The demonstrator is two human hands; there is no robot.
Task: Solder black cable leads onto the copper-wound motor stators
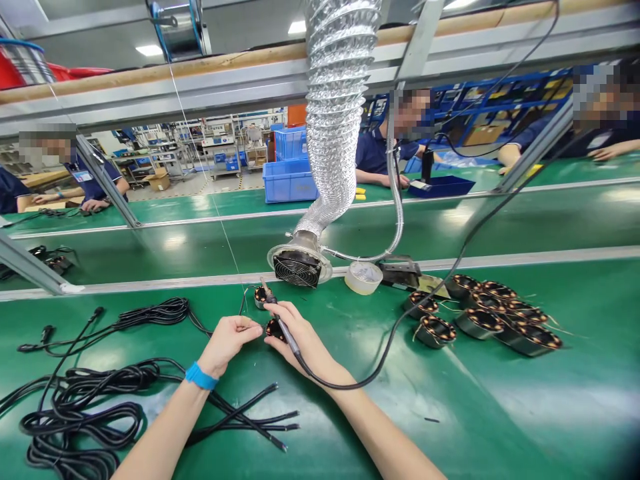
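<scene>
My right hand (300,337) holds a soldering iron (285,328) along its fingers, tip pointing away from me. The same hand's thumb and fingers are around a small motor stator (274,329) with copper windings. Close on the left, my left hand (234,341), with a blue wristband (201,377), is pinched at the stator's edge; what lies between its fingertips is too small to make out. Just beyond the hands sits another stator (261,297). A thin wire (220,217) runs down from an overhead spool (177,30) toward my left hand.
Coiled black cables (90,400) cover the left side, stripped ends near my left forearm. Several stators (480,320) stand at right. A fume duct (343,100) with a fan grille (299,268) hangs ahead, beside a tape roll (363,277). Co-workers sit across the bench.
</scene>
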